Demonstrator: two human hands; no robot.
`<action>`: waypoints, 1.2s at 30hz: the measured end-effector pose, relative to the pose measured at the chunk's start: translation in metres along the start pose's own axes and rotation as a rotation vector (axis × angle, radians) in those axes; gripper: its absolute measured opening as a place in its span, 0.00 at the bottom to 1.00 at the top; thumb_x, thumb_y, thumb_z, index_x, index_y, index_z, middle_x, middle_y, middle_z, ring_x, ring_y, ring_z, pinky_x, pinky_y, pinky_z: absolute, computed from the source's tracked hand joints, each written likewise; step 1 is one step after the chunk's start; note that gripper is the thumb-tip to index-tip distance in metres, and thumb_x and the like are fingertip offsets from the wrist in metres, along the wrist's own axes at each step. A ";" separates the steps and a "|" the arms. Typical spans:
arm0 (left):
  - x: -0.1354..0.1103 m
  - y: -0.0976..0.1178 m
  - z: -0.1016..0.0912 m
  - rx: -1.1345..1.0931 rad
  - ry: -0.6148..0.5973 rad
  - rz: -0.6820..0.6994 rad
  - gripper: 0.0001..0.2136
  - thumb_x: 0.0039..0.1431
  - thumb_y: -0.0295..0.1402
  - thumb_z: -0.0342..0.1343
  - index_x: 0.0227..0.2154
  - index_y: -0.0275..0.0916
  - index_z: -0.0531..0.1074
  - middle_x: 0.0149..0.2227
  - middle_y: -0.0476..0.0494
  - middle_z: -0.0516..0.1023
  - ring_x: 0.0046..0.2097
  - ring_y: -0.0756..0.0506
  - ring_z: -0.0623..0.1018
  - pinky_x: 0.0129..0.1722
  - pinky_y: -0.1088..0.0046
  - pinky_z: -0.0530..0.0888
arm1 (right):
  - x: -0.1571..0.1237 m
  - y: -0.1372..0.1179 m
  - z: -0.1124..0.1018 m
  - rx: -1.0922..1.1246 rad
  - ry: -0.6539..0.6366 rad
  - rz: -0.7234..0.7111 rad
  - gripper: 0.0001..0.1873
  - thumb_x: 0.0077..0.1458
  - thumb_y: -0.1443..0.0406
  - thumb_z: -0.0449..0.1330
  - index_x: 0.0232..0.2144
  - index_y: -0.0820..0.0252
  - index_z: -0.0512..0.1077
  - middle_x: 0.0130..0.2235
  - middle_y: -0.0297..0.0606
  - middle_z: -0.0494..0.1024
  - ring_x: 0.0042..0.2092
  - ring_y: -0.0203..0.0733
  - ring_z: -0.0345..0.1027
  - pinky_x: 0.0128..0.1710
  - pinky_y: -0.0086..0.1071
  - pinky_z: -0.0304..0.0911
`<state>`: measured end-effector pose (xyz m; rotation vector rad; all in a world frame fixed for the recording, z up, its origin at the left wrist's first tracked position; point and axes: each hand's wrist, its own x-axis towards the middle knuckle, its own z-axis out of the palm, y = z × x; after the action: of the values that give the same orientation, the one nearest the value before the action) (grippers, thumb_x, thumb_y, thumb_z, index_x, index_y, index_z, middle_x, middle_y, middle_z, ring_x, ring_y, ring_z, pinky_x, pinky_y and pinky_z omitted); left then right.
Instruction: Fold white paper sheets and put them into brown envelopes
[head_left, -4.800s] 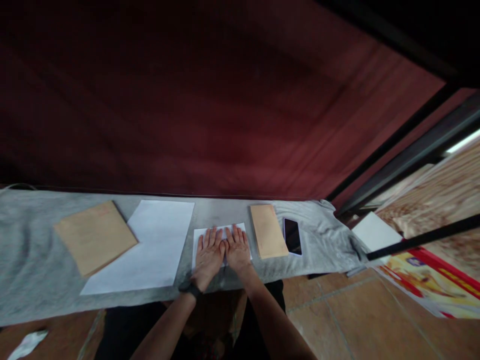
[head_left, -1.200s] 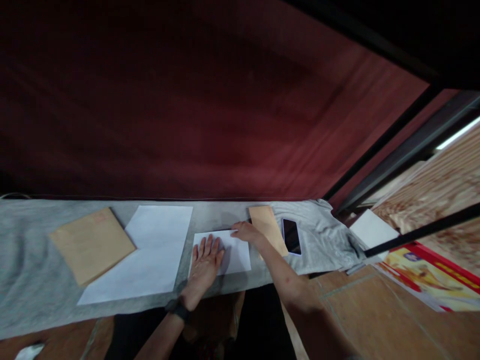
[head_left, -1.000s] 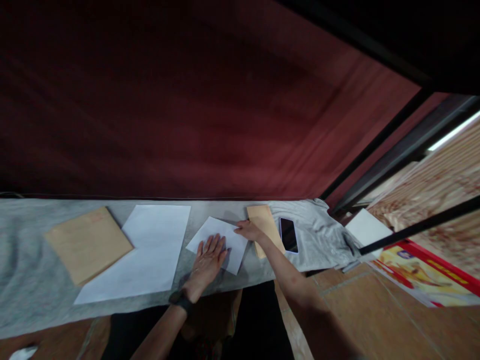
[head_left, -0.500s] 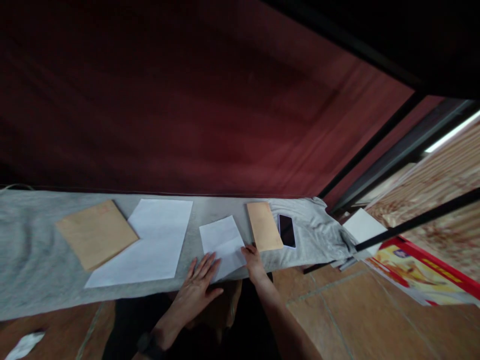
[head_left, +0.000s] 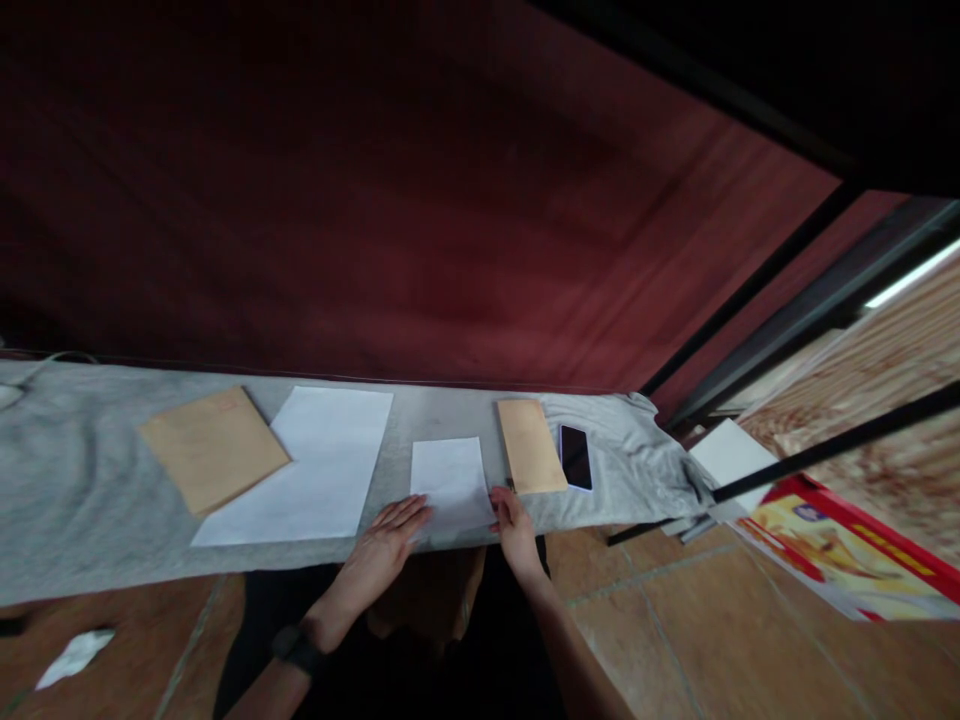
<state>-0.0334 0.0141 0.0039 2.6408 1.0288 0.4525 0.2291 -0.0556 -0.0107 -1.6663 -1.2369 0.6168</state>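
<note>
A small white sheet of paper (head_left: 450,475), seemingly folded, lies near the front edge of the cloth-covered table, its sides almost square to that edge. My left hand (head_left: 386,540) rests flat at its lower left, fingers stretched out and touching the paper. At the lower right edge, my right hand (head_left: 515,522) has its fingers bent in and appears to pinch the sheet between thumb and fingers. Just right of the paper is a narrow brown envelope (head_left: 531,447). Farther left, a larger brown envelope (head_left: 215,450) overlaps a big white sheet (head_left: 322,470).
A phone (head_left: 575,458) lies beside the narrow envelope. Grey cloth (head_left: 67,480) covers the narrow table, backed by a dark red curtain (head_left: 375,250). At the right stand black metal bars (head_left: 757,285) and a red-yellow box (head_left: 847,550). White scrap (head_left: 75,655) lies on the tiled floor.
The small sheet has turned slightly and now sits straighter to the table edge. My left hand's spread fingers have come closer together and its thumb has drawn in. The view has shifted slightly left.
</note>
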 end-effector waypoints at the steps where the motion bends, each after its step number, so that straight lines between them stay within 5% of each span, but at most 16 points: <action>1: -0.001 -0.001 -0.001 -0.019 -0.001 0.006 0.27 0.57 0.22 0.48 0.60 0.45 0.70 0.65 0.46 0.69 0.65 0.44 0.68 0.64 0.59 0.67 | -0.003 0.001 -0.004 -0.028 0.005 -0.066 0.22 0.62 0.69 0.45 0.51 0.56 0.74 0.46 0.43 0.79 0.43 0.44 0.76 0.34 0.34 0.76; 6: 0.004 -0.004 -0.001 -0.065 -0.003 -0.040 0.33 0.52 0.15 0.46 0.61 0.45 0.69 0.65 0.46 0.68 0.65 0.43 0.68 0.64 0.55 0.66 | -0.005 -0.002 -0.011 -0.226 -0.069 -0.349 0.24 0.59 0.74 0.51 0.53 0.52 0.75 0.56 0.41 0.75 0.58 0.47 0.68 0.60 0.46 0.64; 18: 0.007 -0.010 0.008 -0.340 0.137 -0.170 0.25 0.58 0.21 0.46 0.55 0.42 0.74 0.64 0.43 0.70 0.64 0.41 0.70 0.65 0.55 0.66 | 0.015 -0.001 0.004 -0.364 -0.044 -0.267 0.21 0.61 0.72 0.53 0.53 0.56 0.74 0.54 0.43 0.78 0.55 0.47 0.71 0.57 0.42 0.65; 24: 0.018 -0.001 0.004 -0.935 0.321 -0.600 0.19 0.53 0.29 0.56 0.49 0.40 0.77 0.54 0.39 0.79 0.53 0.40 0.79 0.59 0.56 0.72 | 0.046 -0.004 0.015 -0.399 0.013 -0.103 0.16 0.56 0.72 0.56 0.44 0.55 0.76 0.40 0.38 0.80 0.42 0.43 0.76 0.45 0.33 0.71; 27: 0.026 0.005 -0.005 -1.297 0.416 -0.867 0.23 0.52 0.30 0.60 0.53 0.37 0.72 0.50 0.36 0.80 0.43 0.42 0.83 0.48 0.60 0.79 | 0.046 -0.006 0.022 -0.424 0.036 -0.088 0.16 0.54 0.72 0.57 0.44 0.56 0.76 0.38 0.39 0.79 0.41 0.44 0.75 0.45 0.34 0.70; 30: 0.038 0.009 -0.013 -1.407 0.401 -1.029 0.27 0.50 0.34 0.65 0.54 0.35 0.71 0.42 0.37 0.82 0.37 0.44 0.82 0.41 0.65 0.79 | 0.040 -0.006 0.027 -0.456 0.072 -0.087 0.18 0.54 0.72 0.57 0.48 0.59 0.75 0.42 0.43 0.78 0.45 0.46 0.75 0.48 0.37 0.70; 36: 0.055 0.012 -0.010 -1.388 0.260 -0.884 0.26 0.34 0.38 0.71 0.40 0.34 0.78 0.35 0.41 0.83 0.34 0.42 0.80 0.34 0.69 0.75 | 0.042 -0.008 0.021 -0.377 0.069 -0.078 0.18 0.56 0.70 0.57 0.50 0.60 0.74 0.41 0.43 0.80 0.43 0.45 0.76 0.46 0.38 0.72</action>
<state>0.0088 0.0453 0.0274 0.8380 1.1619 0.8466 0.2239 -0.0085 -0.0072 -1.9177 -1.4236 0.2857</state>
